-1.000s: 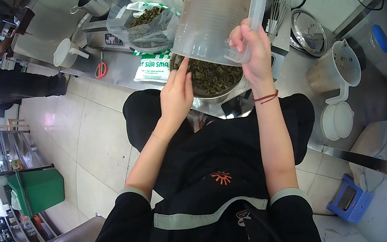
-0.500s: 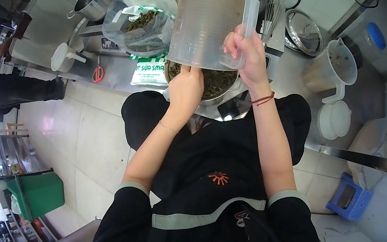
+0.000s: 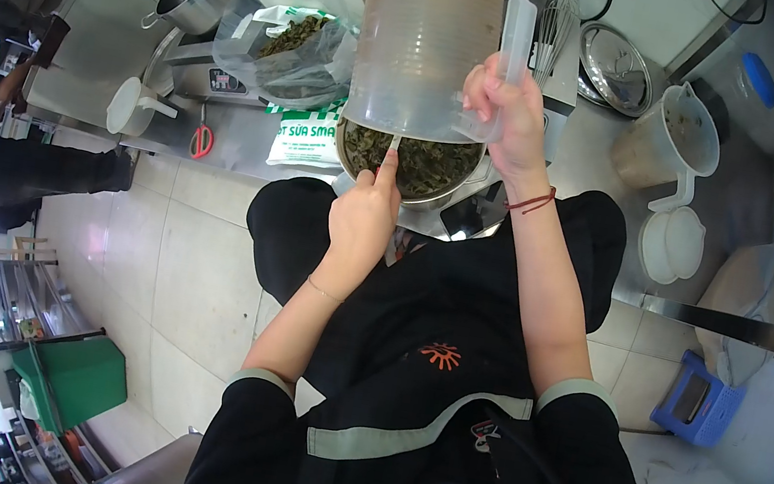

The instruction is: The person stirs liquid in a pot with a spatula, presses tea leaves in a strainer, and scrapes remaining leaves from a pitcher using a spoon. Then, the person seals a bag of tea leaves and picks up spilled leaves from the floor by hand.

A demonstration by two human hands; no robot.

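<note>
A large translucent measuring jug (image 3: 425, 55) hangs tilted over a steel pot (image 3: 350, 170) of wet dark tea leaves (image 3: 434, 168). My right hand (image 3: 513, 120) is closed around the jug's handle. Just below the jug's lower edge is my left hand (image 3: 365, 223), at the pot's near side. Its index finger reaches up along a slim pale stick (image 3: 395, 143), and the other fingers are curled. The jug hides the stick's far part, so its kind cannot be made out.
Left of the pot are a green-and-white bag (image 3: 305, 140), a plastic bag of leaves (image 3: 285, 54) and red-handled scissors (image 3: 202, 140). To the right are a whisk (image 3: 552, 40), steel lids (image 3: 617, 66), another jug (image 3: 666, 144) and white containers (image 3: 672, 242). A person (image 3: 14, 132) stands at far left.
My left hand has drawn slightly down from beneath the jug, its index finger now straighter. More of the leaves and the pale stick show. My right hand still holds the jug.
</note>
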